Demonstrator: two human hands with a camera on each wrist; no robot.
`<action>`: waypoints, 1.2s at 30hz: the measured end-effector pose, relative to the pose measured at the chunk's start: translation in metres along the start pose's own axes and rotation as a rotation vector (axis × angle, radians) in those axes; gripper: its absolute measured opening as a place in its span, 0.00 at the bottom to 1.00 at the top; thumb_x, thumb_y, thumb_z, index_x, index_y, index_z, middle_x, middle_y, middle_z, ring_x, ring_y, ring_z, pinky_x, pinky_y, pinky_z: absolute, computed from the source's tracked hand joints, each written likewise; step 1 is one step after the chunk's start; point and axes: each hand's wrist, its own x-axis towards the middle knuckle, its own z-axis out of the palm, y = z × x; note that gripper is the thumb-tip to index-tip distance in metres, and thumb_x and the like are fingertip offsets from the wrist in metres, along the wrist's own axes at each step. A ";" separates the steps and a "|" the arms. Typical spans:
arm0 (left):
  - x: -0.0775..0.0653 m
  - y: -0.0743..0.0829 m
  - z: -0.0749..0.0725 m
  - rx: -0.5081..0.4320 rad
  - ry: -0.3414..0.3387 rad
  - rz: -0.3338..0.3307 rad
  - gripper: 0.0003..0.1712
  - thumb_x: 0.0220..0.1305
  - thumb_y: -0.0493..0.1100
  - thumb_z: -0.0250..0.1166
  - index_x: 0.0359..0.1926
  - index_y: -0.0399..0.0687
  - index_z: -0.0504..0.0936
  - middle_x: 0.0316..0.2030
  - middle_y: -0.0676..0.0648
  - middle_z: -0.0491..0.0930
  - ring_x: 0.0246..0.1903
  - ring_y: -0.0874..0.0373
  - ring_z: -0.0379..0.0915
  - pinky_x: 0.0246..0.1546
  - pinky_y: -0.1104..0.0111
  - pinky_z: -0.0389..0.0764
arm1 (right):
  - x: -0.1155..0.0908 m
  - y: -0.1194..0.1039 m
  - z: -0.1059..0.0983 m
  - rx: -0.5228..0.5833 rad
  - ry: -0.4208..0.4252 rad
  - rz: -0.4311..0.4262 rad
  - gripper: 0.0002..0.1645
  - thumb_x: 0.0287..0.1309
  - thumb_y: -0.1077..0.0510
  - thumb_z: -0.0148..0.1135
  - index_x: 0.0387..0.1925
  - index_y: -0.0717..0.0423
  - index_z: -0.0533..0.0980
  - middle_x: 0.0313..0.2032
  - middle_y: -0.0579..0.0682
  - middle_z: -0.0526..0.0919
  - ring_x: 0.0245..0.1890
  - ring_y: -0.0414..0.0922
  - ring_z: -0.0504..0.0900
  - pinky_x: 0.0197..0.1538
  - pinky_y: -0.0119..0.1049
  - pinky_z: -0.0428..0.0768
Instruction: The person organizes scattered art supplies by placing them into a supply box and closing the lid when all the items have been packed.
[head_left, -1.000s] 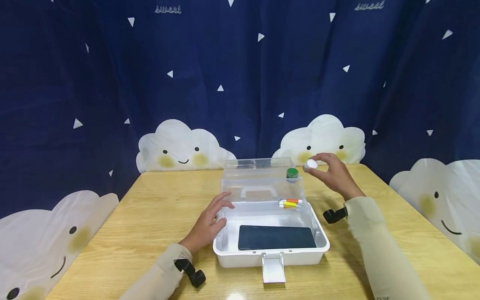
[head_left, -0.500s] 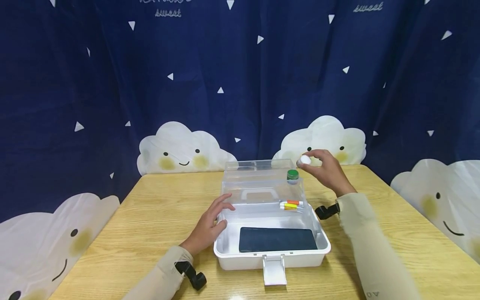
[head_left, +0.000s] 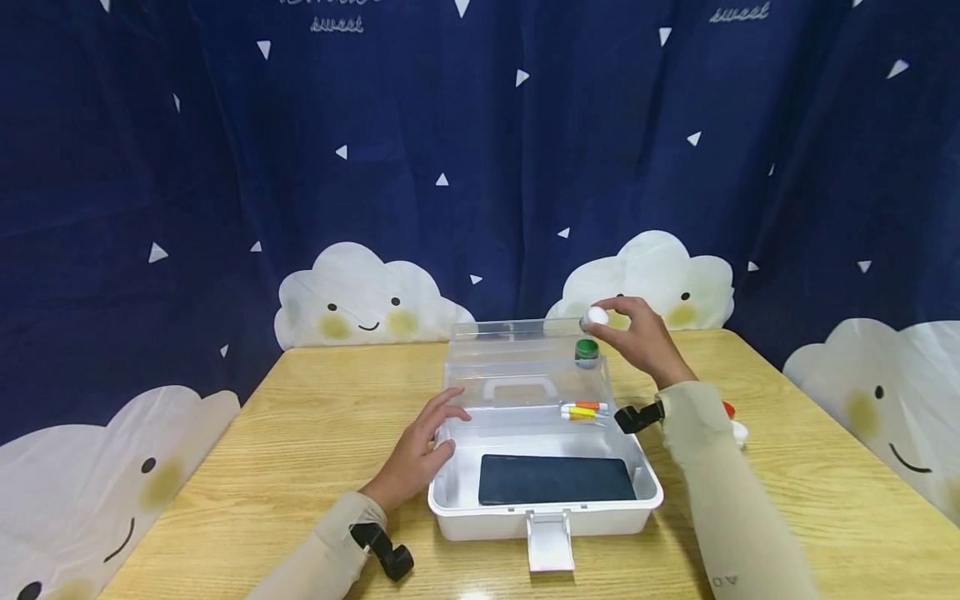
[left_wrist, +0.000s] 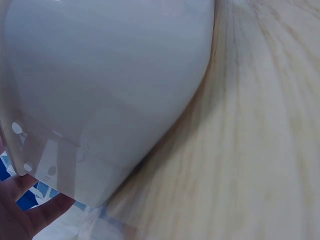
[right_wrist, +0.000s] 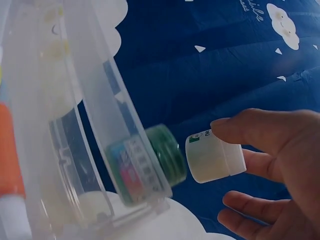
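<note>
My right hand [head_left: 641, 342] pinches a small white-capped jar [right_wrist: 207, 157] with pale contents between thumb and fingers. It is held above and close to a green-lidded jar [right_wrist: 132, 172], which sits in a compartment of the clear raised tray [head_left: 517, 342]. On the right wrist side the two jars appear nearly end to end; whether they touch I cannot tell. At the left side of the white box [head_left: 487, 525], my left hand [head_left: 412, 454] rests by the rim with fingers spread and loosely bent. Its fingertips [left_wrist: 52, 210] show past the box's corner in the left wrist view.
Inside the box lies a dark flat rectangular thing [head_left: 555, 479]. Orange and yellow pens [head_left: 585, 408] lie in the clear lower tray. The white latch flap [head_left: 550, 542] hangs open at the front. Red and white items [head_left: 739, 432] show partly behind the right sleeve.
My right hand has moved left with the white-capped jar, from beside the clear tray to over the green-lidded jar. Red and white items now show past the sleeve. The left hand stays put.
</note>
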 end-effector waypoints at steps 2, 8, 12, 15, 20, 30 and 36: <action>0.000 0.000 0.000 -0.002 -0.001 -0.001 0.25 0.59 0.30 0.53 0.52 0.63 0.74 0.71 0.58 0.57 0.70 0.56 0.53 0.58 0.47 0.67 | 0.001 -0.002 0.002 0.004 0.009 -0.016 0.29 0.53 0.45 0.68 0.53 0.56 0.76 0.62 0.59 0.69 0.64 0.58 0.63 0.62 0.62 0.60; 0.000 0.000 0.000 -0.006 0.000 0.006 0.25 0.58 0.30 0.53 0.52 0.62 0.74 0.71 0.56 0.57 0.70 0.55 0.53 0.57 0.46 0.67 | 0.003 -0.007 0.010 0.033 0.009 -0.024 0.28 0.54 0.46 0.68 0.53 0.56 0.76 0.56 0.57 0.74 0.59 0.55 0.66 0.61 0.60 0.61; 0.000 -0.001 0.000 -0.004 0.003 0.004 0.25 0.58 0.30 0.53 0.52 0.61 0.74 0.71 0.56 0.57 0.70 0.55 0.53 0.56 0.47 0.68 | 0.004 -0.010 0.015 0.063 0.003 -0.038 0.27 0.54 0.49 0.69 0.53 0.57 0.77 0.54 0.56 0.76 0.58 0.54 0.68 0.62 0.59 0.62; 0.000 -0.001 0.000 0.001 0.008 0.007 0.25 0.58 0.30 0.53 0.52 0.61 0.74 0.71 0.56 0.57 0.70 0.55 0.54 0.56 0.47 0.68 | 0.004 -0.013 0.019 0.067 0.001 -0.057 0.26 0.53 0.50 0.70 0.52 0.56 0.77 0.53 0.55 0.78 0.57 0.53 0.70 0.61 0.58 0.63; 0.000 -0.002 0.000 0.007 0.006 0.009 0.24 0.58 0.30 0.53 0.52 0.58 0.74 0.71 0.55 0.57 0.70 0.55 0.53 0.55 0.49 0.69 | 0.002 -0.014 0.023 0.050 -0.018 -0.031 0.27 0.54 0.47 0.69 0.54 0.53 0.76 0.56 0.53 0.76 0.59 0.52 0.69 0.61 0.59 0.64; 0.000 0.000 0.000 0.001 0.003 0.005 0.25 0.58 0.29 0.53 0.52 0.58 0.75 0.71 0.55 0.57 0.70 0.55 0.53 0.59 0.46 0.66 | -0.001 -0.017 0.032 0.012 -0.040 0.004 0.30 0.53 0.42 0.69 0.54 0.52 0.77 0.61 0.54 0.72 0.64 0.55 0.64 0.61 0.63 0.63; -0.002 0.000 0.001 0.001 0.007 0.004 0.23 0.58 0.30 0.53 0.52 0.55 0.75 0.71 0.55 0.57 0.70 0.55 0.53 0.59 0.46 0.67 | -0.003 -0.017 0.037 0.004 -0.049 -0.008 0.29 0.52 0.44 0.70 0.52 0.53 0.78 0.58 0.55 0.73 0.61 0.55 0.66 0.60 0.61 0.66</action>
